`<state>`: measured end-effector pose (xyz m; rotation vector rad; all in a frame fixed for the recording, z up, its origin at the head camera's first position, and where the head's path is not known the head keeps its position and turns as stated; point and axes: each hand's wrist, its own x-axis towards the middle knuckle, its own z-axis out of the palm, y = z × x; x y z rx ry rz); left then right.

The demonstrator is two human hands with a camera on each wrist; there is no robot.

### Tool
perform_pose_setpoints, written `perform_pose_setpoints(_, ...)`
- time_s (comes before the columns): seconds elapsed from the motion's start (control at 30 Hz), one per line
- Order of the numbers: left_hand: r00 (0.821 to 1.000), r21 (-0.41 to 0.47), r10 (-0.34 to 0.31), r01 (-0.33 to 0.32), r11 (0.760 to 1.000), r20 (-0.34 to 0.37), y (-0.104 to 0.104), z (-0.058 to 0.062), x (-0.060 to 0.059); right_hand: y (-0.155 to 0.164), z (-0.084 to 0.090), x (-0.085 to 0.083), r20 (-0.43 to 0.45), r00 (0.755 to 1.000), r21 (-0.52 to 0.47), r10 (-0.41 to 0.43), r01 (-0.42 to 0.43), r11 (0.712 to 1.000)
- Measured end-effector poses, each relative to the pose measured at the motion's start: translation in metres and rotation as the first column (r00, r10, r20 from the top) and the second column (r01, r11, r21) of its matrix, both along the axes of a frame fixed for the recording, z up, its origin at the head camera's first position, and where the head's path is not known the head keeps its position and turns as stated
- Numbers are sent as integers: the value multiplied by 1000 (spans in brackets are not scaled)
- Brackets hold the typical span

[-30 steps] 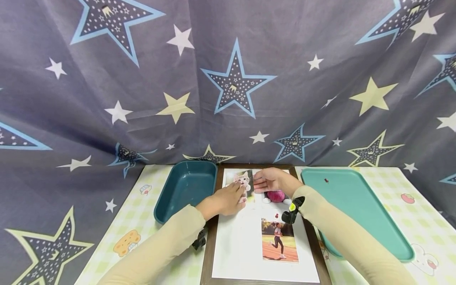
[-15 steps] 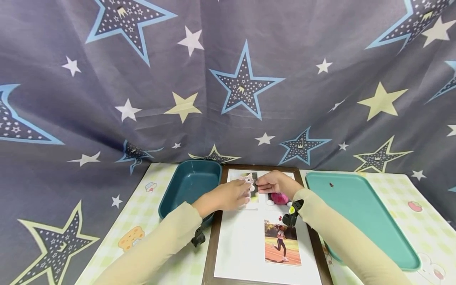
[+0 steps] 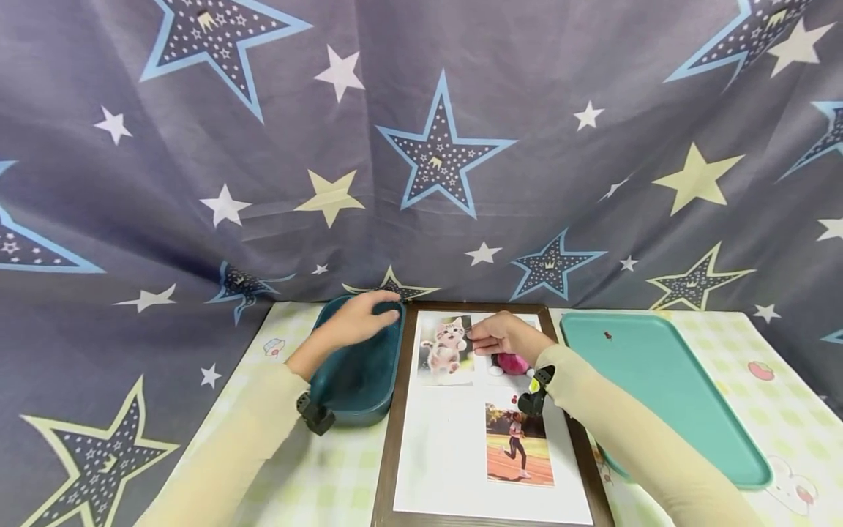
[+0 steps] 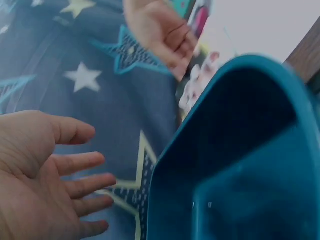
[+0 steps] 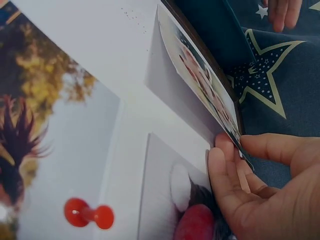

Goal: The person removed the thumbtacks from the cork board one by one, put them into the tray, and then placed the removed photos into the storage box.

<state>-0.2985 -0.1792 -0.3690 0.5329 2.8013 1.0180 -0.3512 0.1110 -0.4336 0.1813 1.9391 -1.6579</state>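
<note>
A kitten photo [image 3: 445, 353] lies at the upper left of a white board [image 3: 435, 454] in a brown frame. My right hand [image 3: 503, 335] pinches the photo's right edge between thumb and fingers; in the right wrist view the photo [image 5: 197, 75] bends up off the board. Beneath that hand is a second photo with a pink round shape [image 3: 510, 364], partly hidden. Lower down lies a photo of a runner [image 3: 520, 450], with a red push pin [image 5: 80, 212] at its top. My left hand [image 3: 358, 320] is over the dark teal bin [image 3: 349, 417], fingers spread and holding nothing.
To the right of the board lies a flat green tray [image 3: 665, 395] with a red push pin [image 3: 607, 335] on it. A checked tablecloth [image 3: 323, 483] covers the table. Behind it hangs a star-patterned curtain [image 3: 421, 249].
My left hand has left the kitten photo and moved left over the bin, so the photo now shows fully. The right hand stays at the photo's right edge.
</note>
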Motion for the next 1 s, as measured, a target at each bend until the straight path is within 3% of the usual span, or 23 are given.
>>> perform_pose_setpoints(0.13,988,73,114,-122,990,103,-28,8,-2,-3,1,-2,3,1000,20,-8,8,1000)
perform_pose_setpoints(0.23,961,90,189,-211,973,204,-47,14,-4,-4,-4,-7,-4,1000,32,-16,16,999)
perform_pose_setpoints(0.3,931,90,232,-266,960,282,-58,16,-4,-3,-10,-14,-1,1000,17,-5,6,1000)
perform_pose_setpoints(0.4,873,94,274,-337,937,403,-73,15,-4,-2,-13,-18,-4,1000,18,-2,2,1000)
perform_pose_setpoints(0.5,817,112,296,-398,911,495,-86,8,-4,-4,-9,-15,-15,1000,31,-17,17,999)
perform_pose_setpoints(0.57,791,117,299,-419,900,534,-93,3,-4,-6,-4,-9,-25,999,54,-37,38,998)
perform_pose_setpoints(0.73,775,119,283,-416,902,565,-109,-6,-3,-8,2,-3,-4,999,37,-41,41,998)
perform_pose_setpoints(1.0,774,129,262,-403,906,577,-124,-13,-8,-3,-1,-4,33,999,-16,-36,37,999)
